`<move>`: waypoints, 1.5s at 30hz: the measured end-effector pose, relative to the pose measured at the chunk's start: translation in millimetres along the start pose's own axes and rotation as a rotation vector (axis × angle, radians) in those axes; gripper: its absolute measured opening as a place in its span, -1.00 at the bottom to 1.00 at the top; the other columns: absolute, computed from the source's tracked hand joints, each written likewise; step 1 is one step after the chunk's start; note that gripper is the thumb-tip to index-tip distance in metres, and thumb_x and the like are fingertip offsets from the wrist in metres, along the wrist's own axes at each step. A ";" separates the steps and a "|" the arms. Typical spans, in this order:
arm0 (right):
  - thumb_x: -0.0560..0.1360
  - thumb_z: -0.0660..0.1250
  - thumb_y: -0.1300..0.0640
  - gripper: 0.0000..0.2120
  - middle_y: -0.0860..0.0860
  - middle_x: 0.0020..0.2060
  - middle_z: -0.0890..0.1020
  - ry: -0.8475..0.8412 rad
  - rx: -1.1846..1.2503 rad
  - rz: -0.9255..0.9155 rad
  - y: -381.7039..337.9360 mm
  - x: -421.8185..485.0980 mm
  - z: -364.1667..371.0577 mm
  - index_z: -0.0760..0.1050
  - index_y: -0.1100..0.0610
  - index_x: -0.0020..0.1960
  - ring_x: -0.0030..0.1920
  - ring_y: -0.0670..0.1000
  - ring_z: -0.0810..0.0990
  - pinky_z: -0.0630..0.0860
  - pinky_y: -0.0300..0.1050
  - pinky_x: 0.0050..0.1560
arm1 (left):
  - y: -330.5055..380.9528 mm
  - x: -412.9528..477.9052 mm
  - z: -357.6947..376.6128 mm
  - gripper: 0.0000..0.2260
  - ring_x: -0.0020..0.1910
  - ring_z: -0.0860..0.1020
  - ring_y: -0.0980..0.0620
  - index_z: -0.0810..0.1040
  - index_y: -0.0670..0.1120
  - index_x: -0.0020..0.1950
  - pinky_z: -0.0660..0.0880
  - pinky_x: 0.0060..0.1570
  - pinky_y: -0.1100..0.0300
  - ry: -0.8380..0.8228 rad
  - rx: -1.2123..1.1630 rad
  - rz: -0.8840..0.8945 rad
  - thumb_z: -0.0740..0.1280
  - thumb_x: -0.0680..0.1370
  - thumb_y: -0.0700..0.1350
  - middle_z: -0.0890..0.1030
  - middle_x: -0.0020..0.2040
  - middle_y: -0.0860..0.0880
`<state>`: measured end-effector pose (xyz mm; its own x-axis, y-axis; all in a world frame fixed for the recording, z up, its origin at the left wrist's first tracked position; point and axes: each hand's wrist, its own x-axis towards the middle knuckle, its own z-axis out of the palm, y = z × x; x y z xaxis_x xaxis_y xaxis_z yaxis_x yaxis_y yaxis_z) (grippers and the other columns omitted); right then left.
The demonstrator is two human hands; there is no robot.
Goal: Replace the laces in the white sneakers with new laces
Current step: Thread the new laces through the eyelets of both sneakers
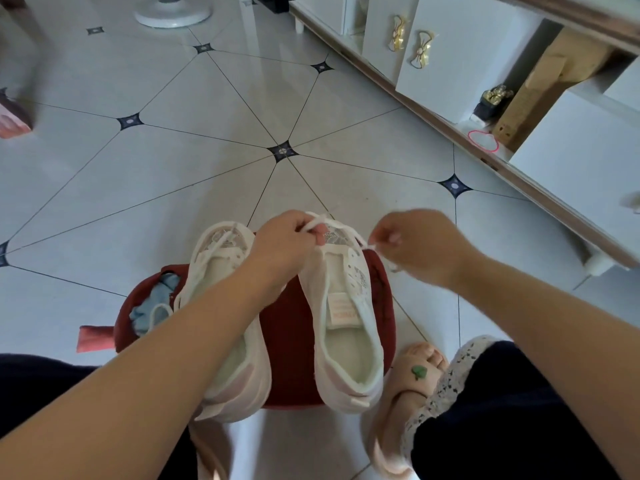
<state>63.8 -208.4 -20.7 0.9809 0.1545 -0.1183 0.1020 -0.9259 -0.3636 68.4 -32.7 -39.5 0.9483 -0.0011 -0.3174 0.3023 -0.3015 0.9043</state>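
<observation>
both hands (284, 242) (412, 244) are pinching the lace (320, 221) at the toe of the right sneaker (346, 306), so I'd even out both ends before threading the next holes

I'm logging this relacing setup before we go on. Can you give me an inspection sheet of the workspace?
Surface: red stool on tiled floor; both shoes lie on it.
Job's things: left sneaker looks laced; right sneaker has a white lace only at its toe end.
Clutter: blue cloth on the stool beside the left sneaker; pink item at the stool's left edge.
Hands: left hand grips the lace over the right sneaker's toe; right hand pinches its other end.
Cables: nothing seen.
Surroundings: white cabinet with gold bow handles, red loop on its shelf, fan base, slippered foot.
</observation>
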 end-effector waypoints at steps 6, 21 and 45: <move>0.49 0.25 0.10 -0.88 -0.15 -0.16 0.59 -0.067 0.115 0.089 9.4 -1.4 12.7 0.51 -0.09 -0.16 -0.12 -0.13 0.50 0.26 -0.48 -0.25 | -6.2 -2.9 14.6 -0.77 -0.41 0.41 0.11 0.57 -0.01 -0.36 0.41 -0.27 0.14 -0.011 0.079 0.004 0.33 0.49 -0.19 0.52 -0.51 0.14; 0.46 0.25 0.17 -0.85 -0.12 -0.19 0.59 -0.079 0.151 0.088 3.7 6.1 21.4 0.48 -0.07 -0.19 -0.21 -0.08 0.53 0.50 -0.13 0.04 | -1.4 -0.6 15.8 -0.84 -0.36 0.40 0.09 0.62 -0.03 -0.24 0.31 -0.37 0.24 -0.054 0.072 -0.111 0.35 0.47 -0.26 0.60 -0.19 -0.03; 0.45 0.32 0.21 -0.86 -0.15 -0.30 0.57 -0.107 0.245 0.176 -2.3 3.9 19.2 0.64 0.07 -0.10 -0.31 -0.12 0.51 0.51 -0.17 0.01 | -7.9 -16.1 17.4 -0.78 -0.53 0.37 0.23 0.64 -0.03 -0.11 0.31 -0.48 0.40 -0.113 -0.168 -0.157 0.27 0.51 -0.32 0.56 -0.36 0.07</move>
<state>64.2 -199.0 -38.1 0.9557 0.0465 -0.2906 -0.1234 -0.8333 -0.5389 49.1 -46.8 -46.6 0.8744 -0.0765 -0.4791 0.4658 -0.1435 0.8732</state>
